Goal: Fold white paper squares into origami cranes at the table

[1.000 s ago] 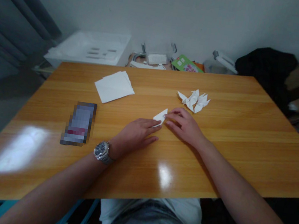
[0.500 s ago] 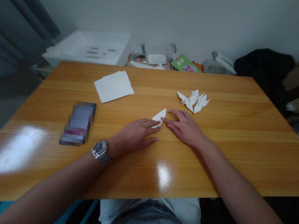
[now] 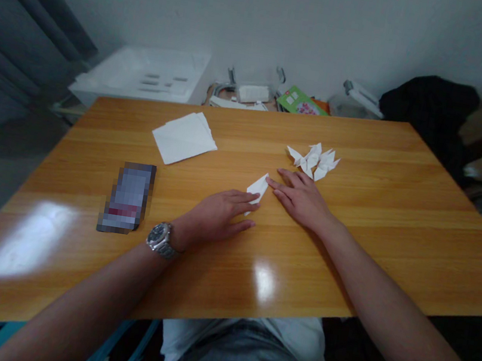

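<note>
A small folded piece of white paper (image 3: pixel 258 187) lies flat on the wooden table (image 3: pixel 208 278), its pointed end turned away from me. My left hand (image 3: pixel 224 214) rests over its near part with fingers stretched out, pressing it down and hiding some of it. At the far tip of the paper, the index finger of my right hand (image 3: pixel 299 198) touches the edge, the other fingers spread on the tabletop. Just beyond the right hand sit several folded white paper cranes (image 3: pixel 314 158) in a cluster.
A stack of white paper sheets (image 3: pixel 185 139) lies at the far left of the table. Closer to me on that side is a blurred-out phone (image 3: pixel 128 197). Behind the table stand a white foam box (image 3: pixel 148 73) and a green booklet (image 3: pixel 300 101).
My right index finger has slid away from me along the paper, from its middle to its far tip. The left hand stays in nearly the same place.
</note>
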The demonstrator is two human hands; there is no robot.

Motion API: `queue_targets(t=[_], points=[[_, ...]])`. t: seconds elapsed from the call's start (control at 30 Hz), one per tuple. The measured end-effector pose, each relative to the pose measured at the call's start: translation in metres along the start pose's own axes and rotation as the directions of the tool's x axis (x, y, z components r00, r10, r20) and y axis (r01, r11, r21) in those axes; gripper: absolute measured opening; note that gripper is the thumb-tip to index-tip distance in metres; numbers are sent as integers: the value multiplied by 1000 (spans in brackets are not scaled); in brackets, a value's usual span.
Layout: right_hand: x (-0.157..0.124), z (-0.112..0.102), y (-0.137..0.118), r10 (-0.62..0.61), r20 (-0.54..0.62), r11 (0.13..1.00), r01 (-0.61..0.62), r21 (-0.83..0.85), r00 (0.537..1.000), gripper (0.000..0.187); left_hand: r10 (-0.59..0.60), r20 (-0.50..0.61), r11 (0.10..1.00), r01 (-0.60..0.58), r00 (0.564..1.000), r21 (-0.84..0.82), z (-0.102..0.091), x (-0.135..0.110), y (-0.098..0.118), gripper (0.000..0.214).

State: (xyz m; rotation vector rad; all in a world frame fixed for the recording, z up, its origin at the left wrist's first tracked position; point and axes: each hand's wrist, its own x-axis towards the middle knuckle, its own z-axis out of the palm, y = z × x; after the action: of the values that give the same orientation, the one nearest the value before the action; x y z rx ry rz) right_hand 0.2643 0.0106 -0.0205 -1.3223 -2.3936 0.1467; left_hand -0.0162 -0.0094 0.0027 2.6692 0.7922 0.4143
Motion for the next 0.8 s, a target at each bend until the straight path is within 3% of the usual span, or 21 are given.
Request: queue_targets(t=[0.2,0.47,0.8], points=[[-1,2,1,-6,2,1000,6,-19,1000,41,8,25,999,-7,1000,-48,-3,-1,-5,38],[-2,1,0,-30,-13,1000,30,0,999,42,-42,-42,998,40,998,-42,4,0,-5,38],[-2,1,-10,-209,-27,964,211,161,978,28,-18,-63,998,21,998,51,8,4,-6,30]])
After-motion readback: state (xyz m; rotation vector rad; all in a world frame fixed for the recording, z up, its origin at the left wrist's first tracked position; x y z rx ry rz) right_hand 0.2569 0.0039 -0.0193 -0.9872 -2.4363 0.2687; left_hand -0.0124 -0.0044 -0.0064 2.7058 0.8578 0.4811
